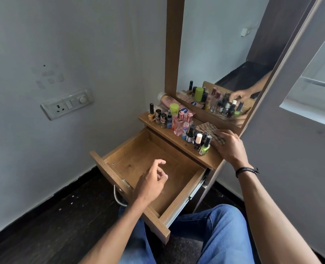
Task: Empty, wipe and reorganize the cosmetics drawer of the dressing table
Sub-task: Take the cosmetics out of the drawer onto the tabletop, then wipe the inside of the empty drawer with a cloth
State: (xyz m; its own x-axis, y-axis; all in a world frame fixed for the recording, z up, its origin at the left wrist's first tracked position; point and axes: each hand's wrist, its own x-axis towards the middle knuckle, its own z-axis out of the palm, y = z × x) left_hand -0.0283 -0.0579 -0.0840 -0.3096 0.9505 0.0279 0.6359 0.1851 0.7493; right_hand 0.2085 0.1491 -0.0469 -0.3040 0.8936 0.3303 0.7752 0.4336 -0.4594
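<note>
The wooden drawer [138, 162] stands pulled out, its inside bare.

drawer [135, 159]: brown woodgrain | cloth [205, 127]: brown-beige checks | nail polish [204, 149]: lime green | jeans [220, 229]: blue
</note>
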